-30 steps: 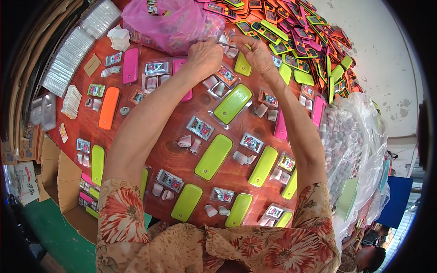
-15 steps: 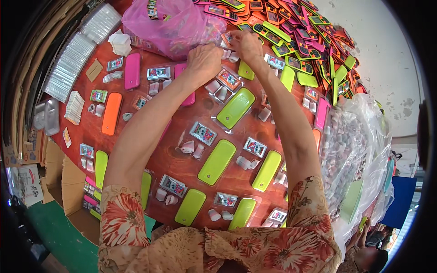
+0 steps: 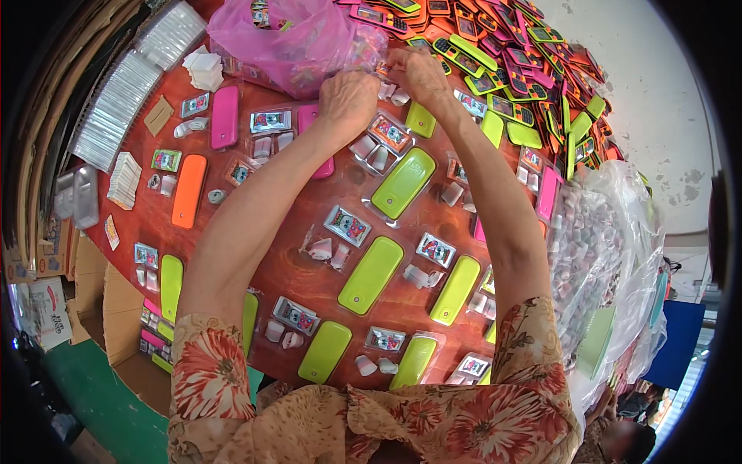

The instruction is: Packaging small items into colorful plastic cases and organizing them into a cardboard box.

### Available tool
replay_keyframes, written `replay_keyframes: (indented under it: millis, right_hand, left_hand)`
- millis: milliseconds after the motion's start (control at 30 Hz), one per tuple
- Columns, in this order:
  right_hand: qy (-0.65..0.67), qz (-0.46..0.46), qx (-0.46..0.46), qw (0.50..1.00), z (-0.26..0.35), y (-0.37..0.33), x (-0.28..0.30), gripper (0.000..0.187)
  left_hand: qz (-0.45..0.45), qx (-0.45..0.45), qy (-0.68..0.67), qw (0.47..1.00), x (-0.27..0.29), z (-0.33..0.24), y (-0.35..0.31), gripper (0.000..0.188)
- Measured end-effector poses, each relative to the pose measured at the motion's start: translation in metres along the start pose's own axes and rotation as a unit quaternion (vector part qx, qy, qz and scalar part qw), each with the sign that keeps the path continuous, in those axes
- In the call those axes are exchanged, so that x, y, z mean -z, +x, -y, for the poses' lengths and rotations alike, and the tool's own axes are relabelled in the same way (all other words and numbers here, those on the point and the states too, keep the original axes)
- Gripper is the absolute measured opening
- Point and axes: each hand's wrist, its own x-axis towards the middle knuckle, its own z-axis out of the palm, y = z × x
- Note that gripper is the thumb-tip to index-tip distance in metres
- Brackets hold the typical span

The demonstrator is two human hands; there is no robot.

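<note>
Both my arms reach to the far side of a red-brown table. My left hand (image 3: 349, 100) is curled closed beside a pink plastic bag (image 3: 297, 46); what its fingers hold, if anything, is hidden. My right hand (image 3: 420, 76) bends its fingers around a small orange printed packet (image 3: 382, 69), mostly covered by them. Below the hands lies a clear blister tray with an orange packet (image 3: 389, 133), two small white rolls and a lime toy phone (image 3: 403, 183). A magenta phone (image 3: 308, 120) sits partly behind my left wrist.
Several similar trays with a packet, rolls and lime phone (image 3: 371, 275) cover the table (image 3: 301, 232). Loose toy phones (image 3: 518, 58) are heaped at far right. A clear bag of white rolls (image 3: 591, 240) stands at right, stacked clear trays (image 3: 127, 100) at left. Another person (image 3: 614, 441) is at lower right.
The orange packet, plainly visible at my right fingertips before, is now mostly hidden by them. My right hand has shifted slightly; the left has stayed almost in place.
</note>
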Motion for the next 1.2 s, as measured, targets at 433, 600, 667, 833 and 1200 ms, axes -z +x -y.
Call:
replay_keyframes:
  millis: [433, 600, 667, 833, 1200]
  right_hand:
    - [0.025, 0.030, 0.006, 0.999, 0.012, -0.031, 0.014, 0.013]
    - [0.168, 0.037, 0.023, 0.985, 0.049, -0.059, 0.045, 0.009]
    - [0.148, 0.059, 0.029, 0.987, 0.067, -0.081, 0.051, 0.009]
    - [0.116, 0.084, -0.022, 0.990, 0.081, -0.096, 0.047, 0.013]
    - [0.118, 0.133, -0.021, 0.984, 0.078, -0.092, 0.043, 0.011]
  left_hand:
    - [0.000, -0.001, -0.017, 1.000, 0.006, -0.007, -0.007, 0.015]
    - [-0.038, -0.066, 0.011, 0.997, 0.029, 0.003, -0.025, 0.013]
    - [-0.032, -0.095, 0.037, 0.994, 0.039, 0.012, -0.039, 0.016]
    - [0.008, -0.131, 0.026, 0.991, 0.043, 0.013, -0.067, 0.020]
    - [0.026, -0.143, 0.059, 0.988, 0.043, 0.001, -0.082, 0.022]
